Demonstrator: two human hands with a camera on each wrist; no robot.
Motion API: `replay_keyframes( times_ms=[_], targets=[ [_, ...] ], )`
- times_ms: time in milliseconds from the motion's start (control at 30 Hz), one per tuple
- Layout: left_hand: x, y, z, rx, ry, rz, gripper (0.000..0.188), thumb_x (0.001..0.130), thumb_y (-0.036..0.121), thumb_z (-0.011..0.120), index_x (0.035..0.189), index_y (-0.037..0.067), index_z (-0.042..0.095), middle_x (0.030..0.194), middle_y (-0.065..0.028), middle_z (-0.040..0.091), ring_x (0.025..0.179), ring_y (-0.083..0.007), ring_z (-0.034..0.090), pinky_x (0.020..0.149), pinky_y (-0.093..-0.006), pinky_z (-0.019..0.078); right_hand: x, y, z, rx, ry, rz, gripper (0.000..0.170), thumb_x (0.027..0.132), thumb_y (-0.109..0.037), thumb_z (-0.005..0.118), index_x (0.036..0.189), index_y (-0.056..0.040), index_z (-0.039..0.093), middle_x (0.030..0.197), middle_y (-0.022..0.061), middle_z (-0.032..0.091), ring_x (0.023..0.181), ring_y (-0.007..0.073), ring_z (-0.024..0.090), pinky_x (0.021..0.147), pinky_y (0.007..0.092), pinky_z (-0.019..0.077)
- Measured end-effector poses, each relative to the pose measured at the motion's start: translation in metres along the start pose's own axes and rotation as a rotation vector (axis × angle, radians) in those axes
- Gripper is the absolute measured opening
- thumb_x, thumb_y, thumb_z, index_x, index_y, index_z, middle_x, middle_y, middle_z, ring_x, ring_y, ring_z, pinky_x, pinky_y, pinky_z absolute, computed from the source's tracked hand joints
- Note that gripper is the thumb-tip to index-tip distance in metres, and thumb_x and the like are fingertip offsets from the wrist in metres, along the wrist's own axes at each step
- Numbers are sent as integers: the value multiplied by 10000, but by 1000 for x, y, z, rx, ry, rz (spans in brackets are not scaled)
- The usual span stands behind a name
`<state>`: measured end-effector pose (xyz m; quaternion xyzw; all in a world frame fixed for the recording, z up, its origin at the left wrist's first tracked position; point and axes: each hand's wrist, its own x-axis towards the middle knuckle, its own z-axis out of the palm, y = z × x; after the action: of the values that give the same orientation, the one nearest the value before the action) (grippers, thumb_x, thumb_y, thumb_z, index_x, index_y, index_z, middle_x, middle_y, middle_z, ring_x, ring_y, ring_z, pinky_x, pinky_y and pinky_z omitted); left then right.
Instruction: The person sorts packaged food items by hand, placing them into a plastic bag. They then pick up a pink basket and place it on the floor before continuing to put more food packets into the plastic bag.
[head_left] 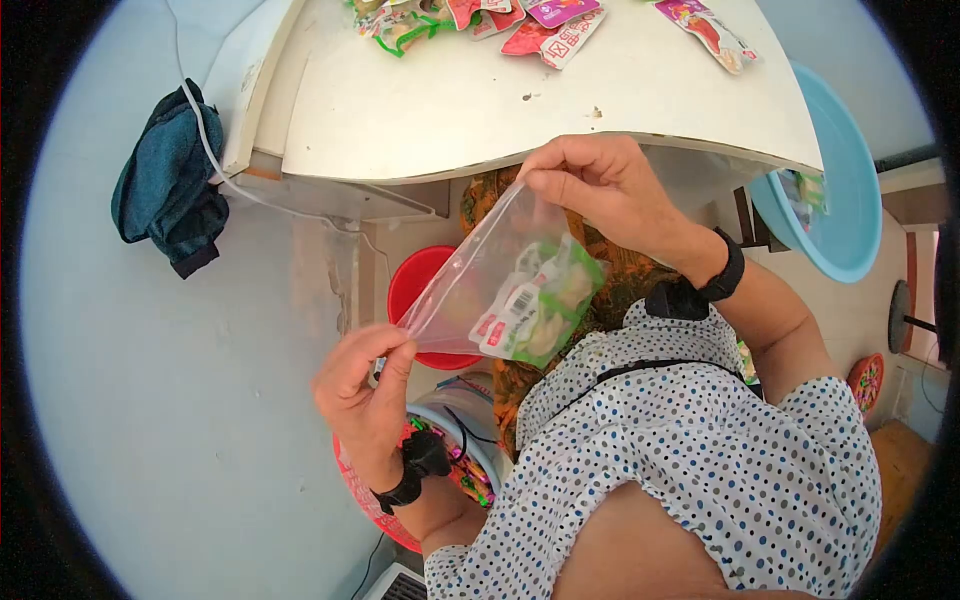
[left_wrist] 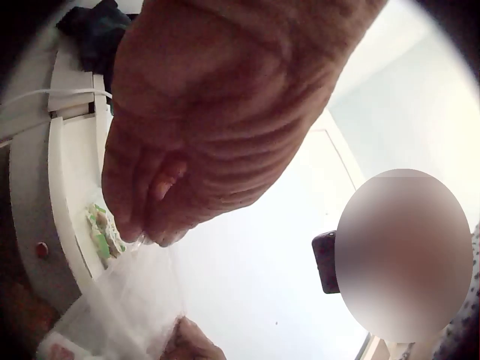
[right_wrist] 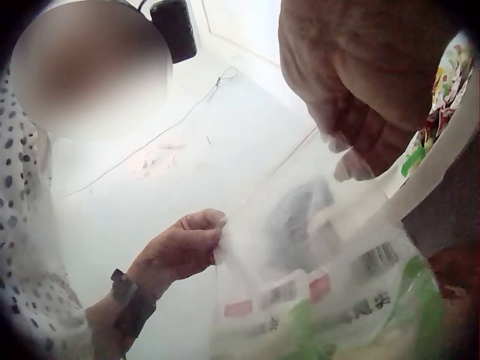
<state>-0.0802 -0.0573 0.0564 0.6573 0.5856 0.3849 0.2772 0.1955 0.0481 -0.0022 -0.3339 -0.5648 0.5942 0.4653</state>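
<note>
A clear plastic zip bag is stretched between my two hands over my lap. Its top edge runs slantwise in the head view. Inside, at the lower end, lie green-and-white snack packets with barcode labels. My left hand pinches the lower left corner of the bag between thumb and fingers. The upper corner is pinched by my right hand, just in front of the table edge. In the right wrist view, the packets show through the cloudy film, with red marks and printed characters.
Red, purple and green snack packets lie on the white table. Below it stands a red bucket. A tub of colourful wrapped pieces is by my left forearm. At right is a blue basin; a dark cloth hangs left.
</note>
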Motion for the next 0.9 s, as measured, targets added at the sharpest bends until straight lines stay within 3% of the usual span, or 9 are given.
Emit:
replay_keyframes(
  times_ms=[100,300,500,600,700,900],
  targets=[
    [-7,-4,6,-156,102,-218,179,777,-55,741,933,-1,674,855,-37,653,765,-96,589,700,-220,460,0,9,0,42,15,-2,129,947,-104,614,981,11,663,812,4,662,732,47,596,629,200,474],
    [-4,-7,5,-519,169,-287,277,787,-66,735,1027,5,617,830,-20,645,738,-89,595,686,-223,473,2,7,4,230,-5,119,136,957,-126,607,976,2,651,829,20,673,762,58,617,668,199,496],
    [2,0,-2,-423,31,-325,299,848,20,656,1143,1,612,841,-12,634,780,-83,588,732,-219,460,2,1,7,196,3,79,142,961,-135,602,967,-1,648,822,27,672,755,66,632,686,212,524],
    [9,-4,2,-137,66,-209,310,859,82,675,1155,-5,636,892,-28,658,843,-111,601,795,-256,472,1,-2,8,177,-12,94,138,958,-129,605,968,1,648,820,24,669,753,64,628,681,209,518],
    [25,13,10,165,9,6,343,791,185,784,1053,-1,664,921,-85,667,861,-186,620,779,-315,493,0,-4,11,154,-46,61,125,951,-112,613,969,7,647,817,17,664,746,59,617,669,207,506],
    [45,34,44,217,-66,221,211,768,107,775,939,27,682,828,-112,659,758,-267,619,676,-344,498,-6,-15,15,130,-57,18,103,939,-84,623,949,16,647,807,7,653,722,45,588,652,206,486]
  ],
)
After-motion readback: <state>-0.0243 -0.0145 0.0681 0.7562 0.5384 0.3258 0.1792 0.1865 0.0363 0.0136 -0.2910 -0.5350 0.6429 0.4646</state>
